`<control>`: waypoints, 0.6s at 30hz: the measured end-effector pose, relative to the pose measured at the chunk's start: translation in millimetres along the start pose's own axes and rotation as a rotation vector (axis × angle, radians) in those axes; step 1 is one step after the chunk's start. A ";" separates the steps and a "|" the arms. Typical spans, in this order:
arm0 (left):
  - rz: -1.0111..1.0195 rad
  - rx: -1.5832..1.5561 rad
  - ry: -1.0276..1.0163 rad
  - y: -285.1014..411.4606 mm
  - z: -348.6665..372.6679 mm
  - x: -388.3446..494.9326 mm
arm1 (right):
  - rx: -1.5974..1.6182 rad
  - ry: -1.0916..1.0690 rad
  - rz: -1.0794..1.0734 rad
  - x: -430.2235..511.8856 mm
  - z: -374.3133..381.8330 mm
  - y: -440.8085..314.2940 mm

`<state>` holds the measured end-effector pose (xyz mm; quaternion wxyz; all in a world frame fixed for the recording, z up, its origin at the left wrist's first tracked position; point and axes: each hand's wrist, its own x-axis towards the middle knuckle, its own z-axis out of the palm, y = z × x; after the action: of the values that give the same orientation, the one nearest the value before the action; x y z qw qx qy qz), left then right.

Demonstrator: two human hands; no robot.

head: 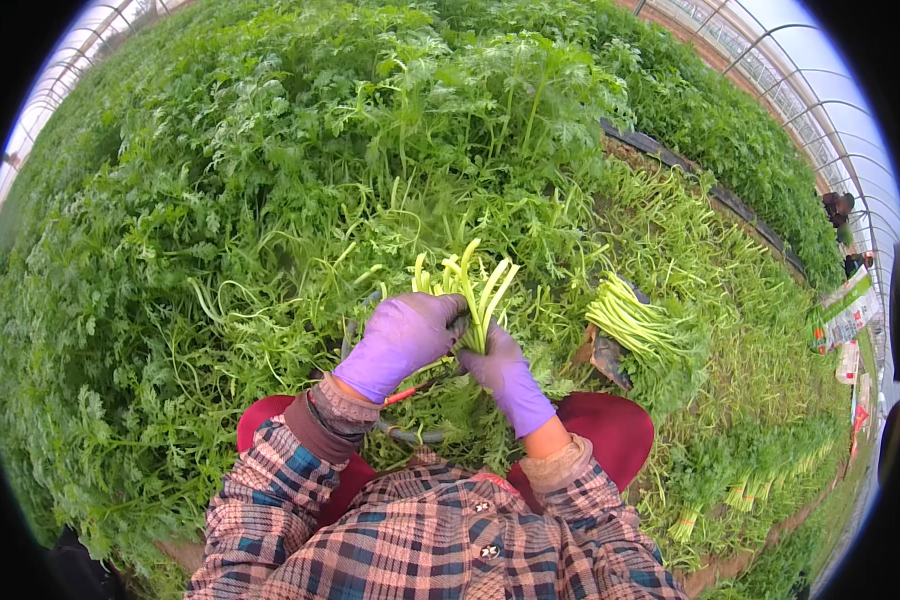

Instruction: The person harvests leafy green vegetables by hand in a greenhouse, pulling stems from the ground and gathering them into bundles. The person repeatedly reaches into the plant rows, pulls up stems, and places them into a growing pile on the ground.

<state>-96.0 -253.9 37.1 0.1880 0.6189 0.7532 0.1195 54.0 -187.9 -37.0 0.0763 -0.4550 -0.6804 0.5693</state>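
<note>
Both of my hands wear purple gloves and meet in front of my body. My left hand (409, 337) is closed around pale cut stems of leafy greens (450, 277), their ends pointing up and away from me. My right hand (506, 379) grips several longer stems (487, 300) right beside it, the two hands nearly touching. Leaves (457, 420) of the same kind lie below my hands, between my knees. Near my left wrist shows a red tool handle (409, 392); its far end is hidden. Part of a dark round rim (412, 435) shows below.
A loose pile of cut stems (634, 319) lies to my right. Tied bunches (686, 521) rest farther right. Dense standing greens (270, 135) fill the front and left. Dark edging (690, 169) crosses the back right. A printed bag (844, 311) and a person (838, 208) are at the far right.
</note>
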 end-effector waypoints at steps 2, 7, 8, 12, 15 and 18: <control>-0.021 -0.082 -0.047 -3.2 3.3 0.1 | -0.144 0.041 -0.105 -2.9 -3.4 0.3; -0.082 -0.490 0.022 -7.5 18.5 2.9 | -0.170 0.081 -0.158 -8.1 -5.5 -3.9; -0.108 -0.597 0.029 -7.8 19.7 4.2 | -0.130 0.051 -0.116 -7.4 -5.1 -4.9; -0.248 -0.951 0.014 -12.8 11.4 5.9 | 0.086 -0.032 0.007 -3.2 -4.9 -7.5; -0.321 -1.266 0.105 -24.5 -5.7 3.3 | 0.296 -0.028 0.042 -6.0 -9.5 -10.7; -0.471 -1.184 0.277 -46.4 -22.8 -0.6 | 0.467 -0.009 0.001 -11.4 -16.0 -15.7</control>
<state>-147.0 -262.8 38.5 0.4196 0.2078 0.6928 0.5484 62.2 -183.7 -13.5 0.1766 -0.4227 -0.5303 0.7134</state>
